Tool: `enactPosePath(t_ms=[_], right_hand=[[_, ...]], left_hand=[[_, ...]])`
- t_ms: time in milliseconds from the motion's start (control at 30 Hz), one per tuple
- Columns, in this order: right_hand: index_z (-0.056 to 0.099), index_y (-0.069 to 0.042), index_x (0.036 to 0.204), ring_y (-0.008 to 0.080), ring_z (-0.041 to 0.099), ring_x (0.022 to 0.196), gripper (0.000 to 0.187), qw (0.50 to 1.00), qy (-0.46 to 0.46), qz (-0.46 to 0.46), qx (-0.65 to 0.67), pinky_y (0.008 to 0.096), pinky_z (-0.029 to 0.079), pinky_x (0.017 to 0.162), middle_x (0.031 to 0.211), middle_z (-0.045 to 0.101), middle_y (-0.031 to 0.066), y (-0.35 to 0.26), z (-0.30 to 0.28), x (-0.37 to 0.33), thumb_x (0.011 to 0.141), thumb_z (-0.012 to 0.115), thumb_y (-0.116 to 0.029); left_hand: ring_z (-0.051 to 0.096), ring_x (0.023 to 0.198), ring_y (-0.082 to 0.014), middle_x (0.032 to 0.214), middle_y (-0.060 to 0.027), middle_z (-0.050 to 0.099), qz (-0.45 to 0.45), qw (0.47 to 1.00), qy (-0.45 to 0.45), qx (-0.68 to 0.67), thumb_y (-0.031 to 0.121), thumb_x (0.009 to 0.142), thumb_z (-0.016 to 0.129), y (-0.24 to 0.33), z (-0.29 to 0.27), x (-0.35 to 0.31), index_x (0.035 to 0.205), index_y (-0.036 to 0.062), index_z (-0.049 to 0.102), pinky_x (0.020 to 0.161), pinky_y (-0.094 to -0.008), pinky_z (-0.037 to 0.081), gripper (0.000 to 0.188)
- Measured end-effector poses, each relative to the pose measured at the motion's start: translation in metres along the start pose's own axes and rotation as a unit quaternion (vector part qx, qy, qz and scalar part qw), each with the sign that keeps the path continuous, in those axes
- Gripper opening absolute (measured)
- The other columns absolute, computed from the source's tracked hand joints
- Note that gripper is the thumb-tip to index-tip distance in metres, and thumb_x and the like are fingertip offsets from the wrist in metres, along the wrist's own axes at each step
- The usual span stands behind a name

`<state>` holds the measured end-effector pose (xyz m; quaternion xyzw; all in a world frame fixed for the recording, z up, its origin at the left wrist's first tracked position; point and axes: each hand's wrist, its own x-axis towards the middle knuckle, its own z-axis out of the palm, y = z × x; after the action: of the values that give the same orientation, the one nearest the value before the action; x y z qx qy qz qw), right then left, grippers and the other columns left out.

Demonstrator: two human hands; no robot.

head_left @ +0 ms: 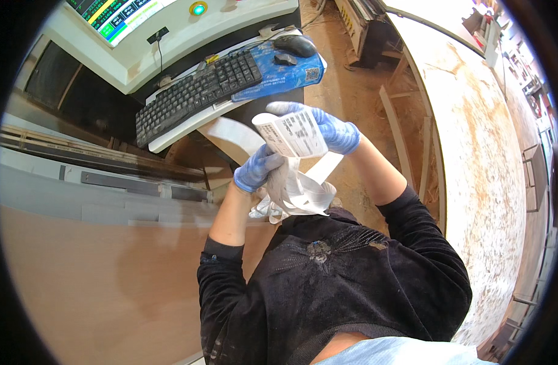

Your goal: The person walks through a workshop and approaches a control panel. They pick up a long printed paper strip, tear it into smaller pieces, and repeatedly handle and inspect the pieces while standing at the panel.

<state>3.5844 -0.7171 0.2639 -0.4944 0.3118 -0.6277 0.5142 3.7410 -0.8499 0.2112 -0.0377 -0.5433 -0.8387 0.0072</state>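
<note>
Both of my hands wear blue-and-white work gloves and hold a long white strip of printed labels (292, 135) in front of my body. My left hand (258, 168) is closed on the strip's lower left side. At its upper right, my right hand (332, 129) grips the strip, with most fingers hidden behind the printed face. Dark print and square codes show on the top label. Below the hands the strip hangs in several loose loops against my black top. Another length of it curves out to the left, somewhat blurred.
A dusty black keyboard (200, 91) and a black mouse (295, 45) on a blue pad (279, 78) lie on a shelf beyond my hands. Above is a machine console with a lit screen (111, 18) and green button (198, 8). Brown panels (96, 274) lie left; a scuffed white board (479, 170) stands right.
</note>
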Motion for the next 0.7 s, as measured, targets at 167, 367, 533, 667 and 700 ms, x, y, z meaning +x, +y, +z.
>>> enactPosePath(t_ms=[167, 367, 533, 667, 700], right_hand=[[0.042, -0.008, 0.127, 0.0159, 0.054, 0.103, 0.061, 0.995, 0.050, 0.033, -0.075, 0.0306, 0.046, 0.087, 0.114, 0.055, 0.0064, 0.016, -0.012, 0.003, 0.075, 0.068, -0.026], [0.047, -0.008, 0.122, 0.0206, 0.054, 0.102, 0.054, 0.966, 0.171, -0.053, 0.188, 0.0340, 0.045, 0.089, 0.111, 0.054, 0.0085, 0.009, 0.000, -0.001, 0.073, 0.068, -0.011], [0.046, -0.004, 0.122, 0.0195, 0.054, 0.101, 0.054, 0.906, 0.361, -0.220, -0.024, 0.0294, 0.048, 0.085, 0.113, 0.053, 0.0112, 0.003, -0.023, -0.004, 0.071, 0.060, 0.006], [0.029, -0.006, 0.136, 0.0167, 0.052, 0.103, 0.071, 0.916, 0.319, -0.201, -0.138, 0.0292, 0.043, 0.089, 0.115, 0.052, 0.0097, 0.005, -0.013, -0.008, 0.072, 0.058, 0.007], [0.023, -0.008, 0.139, 0.0156, 0.054, 0.099, 0.082, 0.922, 0.306, -0.202, -0.126, 0.0292, 0.040, 0.090, 0.110, 0.056, 0.0098, 0.007, -0.008, -0.005, 0.071, 0.069, -0.006]], left_hand=[[0.052, 0.101, -0.0138, 0.111, -0.0056, 0.055, -0.011, 1.000, 0.020, -0.009, 0.025, 0.078, 0.065, -0.007, -0.003, 0.001, 0.120, 0.0023, 0.048, 0.088, -0.0278, 0.042, 0.051], [0.054, 0.096, -0.0165, 0.108, -0.0080, 0.056, -0.028, 0.998, 0.057, 0.009, 0.038, 0.078, 0.064, -0.012, -0.008, 0.002, 0.122, 0.0013, 0.045, 0.086, -0.0285, 0.043, 0.060], [0.050, 0.109, -0.0174, 0.123, -0.0120, 0.050, 0.003, 0.991, 0.085, 0.107, 0.043, 0.080, 0.060, -0.010, -0.029, -0.003, 0.125, -0.0009, 0.042, 0.092, -0.0288, 0.039, 0.066], [0.043, 0.117, -0.0193, 0.132, -0.0140, 0.042, 0.062, 0.985, 0.107, 0.118, 0.046, 0.082, 0.056, 0.010, -0.028, -0.003, 0.128, -0.0014, 0.039, 0.098, -0.0298, 0.034, 0.068], [0.044, 0.116, -0.0191, 0.131, -0.0129, 0.043, 0.069, 0.987, 0.105, 0.104, 0.044, 0.082, 0.055, 0.017, -0.027, -0.001, 0.128, -0.0006, 0.038, 0.098, -0.0297, 0.034, 0.067]])
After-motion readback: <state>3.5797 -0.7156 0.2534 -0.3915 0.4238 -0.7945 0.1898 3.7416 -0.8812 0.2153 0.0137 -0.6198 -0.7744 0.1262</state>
